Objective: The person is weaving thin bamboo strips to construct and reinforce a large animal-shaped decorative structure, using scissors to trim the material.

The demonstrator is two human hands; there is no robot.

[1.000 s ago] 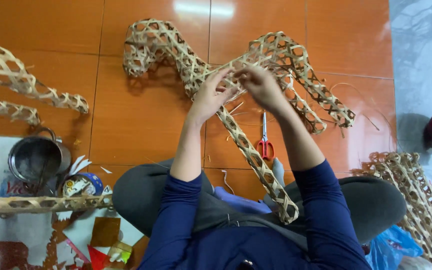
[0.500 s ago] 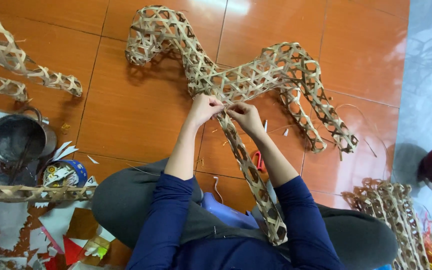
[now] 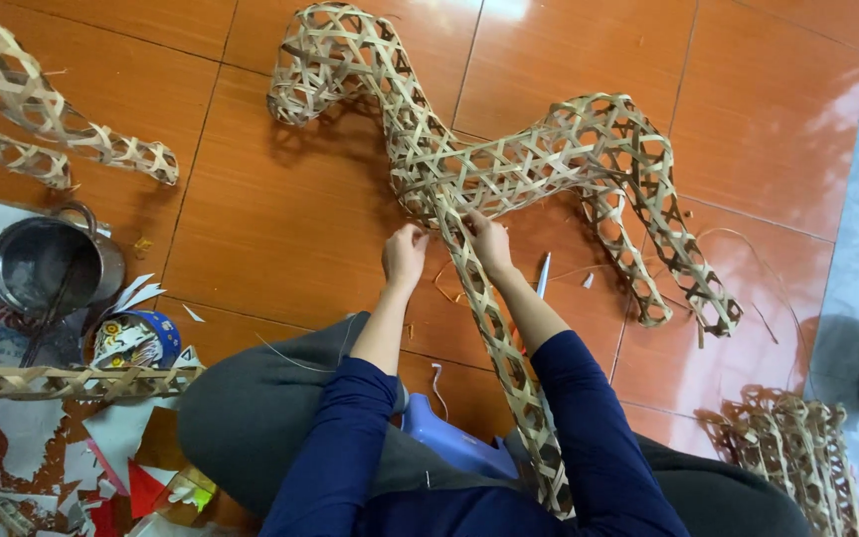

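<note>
A horse-shaped frame woven from pale bamboo strips lies on the orange tiled floor. One long woven leg runs from its belly down between my arms to my lap. My left hand is closed beside the top of that leg, fingertips at the weave. My right hand pinches the strips where the leg joins the body. Both sleeves are dark blue.
More woven bamboo pieces lie at the upper left, lower left and lower right. A metal pot, a small printed tin and paper scraps sit at the left. A thin tool lies by my right wrist.
The view has tilted and the frame now lies flatter on the floor. My hands have moved down from the middle of the body to the top of the long leg.
</note>
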